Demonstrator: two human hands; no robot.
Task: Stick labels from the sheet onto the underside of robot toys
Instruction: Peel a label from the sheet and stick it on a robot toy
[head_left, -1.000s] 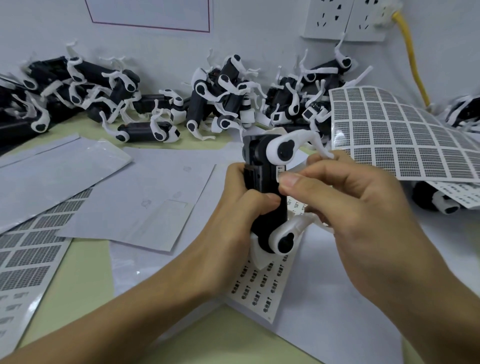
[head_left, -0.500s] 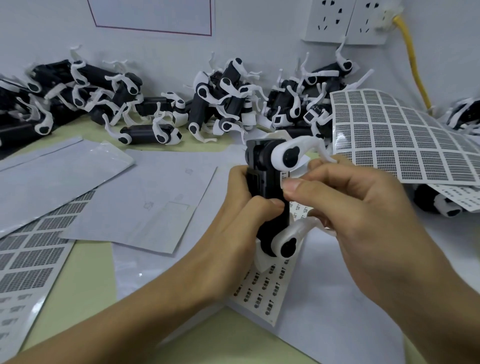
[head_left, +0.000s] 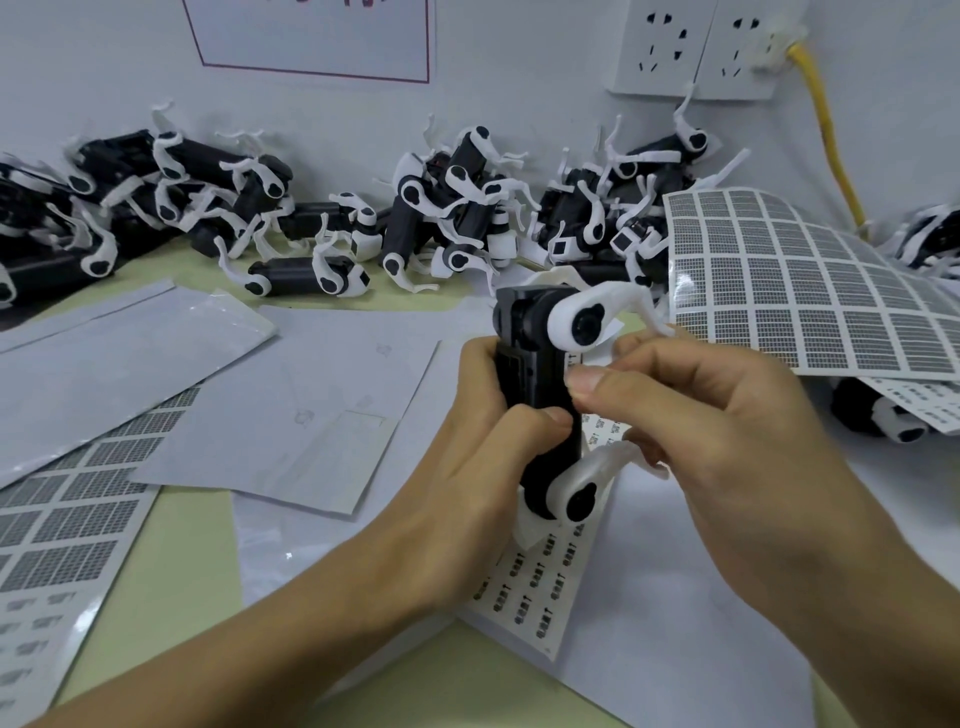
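At the centre of the bench (head_left: 171, 561) we see a black-and-white robot toy (head_left: 540, 395) held upright between two bare hands. The left hand (head_left: 483, 457) wraps its grip round the toy's black body from the nine o'clock side, thumb curled across the front. The right hand (head_left: 717, 431) comes in from three o'clock — its thumb and fingers pinching at the toy's side between the two white legs; whether a label sits under that thumb we cannot tell.

Beneath the toy, toward six o'clock, lies a strip of small printed labels (head_left: 540, 582) on white backing paper. A larger label sheet (head_left: 810, 291), printed in a dense grid, curls up off the bench at two o'clock, and another gridded sheet (head_left: 62, 525) lies flat at eight o'clock. Blank backing sheets (head_left: 291, 410) overlap at nine to ten o'clock.

Along the wall, from ten through one o'clock, a heap of robot toys (head_left: 447, 218) lies tangled — legs pointing every way. Wall sockets (head_left: 691, 47) sit at one o'clock, with a yellow cable (head_left: 831, 130) dropping from the plug.
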